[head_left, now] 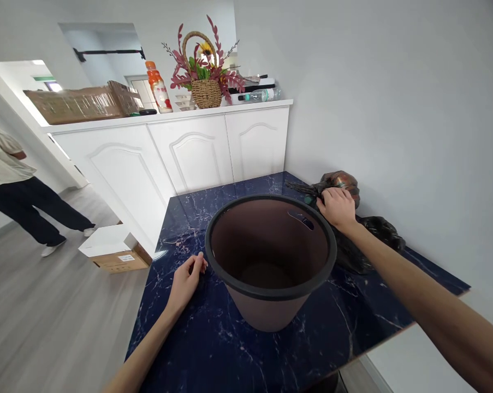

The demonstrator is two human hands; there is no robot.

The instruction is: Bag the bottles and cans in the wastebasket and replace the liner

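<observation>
Brown bin [266, 314] beside filled bag [338, 179]

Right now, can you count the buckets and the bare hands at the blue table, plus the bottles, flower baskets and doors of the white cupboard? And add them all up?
Buckets: 1, the brown bucket
Bare hands: 2, the left hand and right hand
Bottles: 2, the orange-capped bottle and clear bottle
Flower baskets: 1, the woven basket
Cupboard doors: 3, the left door, middle door and right door
Total: 9
</observation>
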